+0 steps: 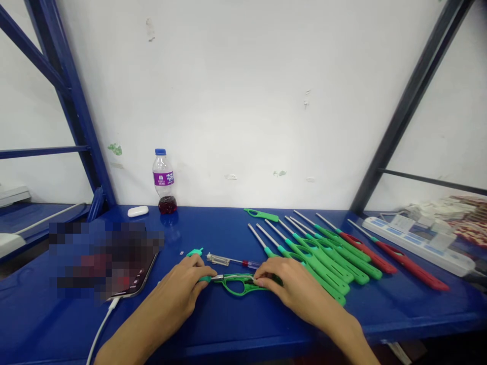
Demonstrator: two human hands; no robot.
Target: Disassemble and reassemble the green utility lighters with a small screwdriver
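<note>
A green long-necked lighter [233,278] lies across the table between my hands, its casing apparently open along the top. My left hand [184,284] is closed, thumb and fingers pinching the teal collar at its left end. At the handle end, my right hand [287,281] is closed on the casing, fingertips pressed near the trigger ring's right side. Just beyond the lighter are a clear plastic part [218,259] and a screwdriver [249,264] with a clear and red handle. Beside my left fingers sits a small teal piece [195,252]. My right hand hides part of the handle.
Several green lighters [319,261] and two red lighters [411,266] lie in a row at right. A loose green casing [262,215] lies behind them. Around the table are a power strip [418,246], a bottle [164,182], a white case [137,211] and a charging phone [142,279].
</note>
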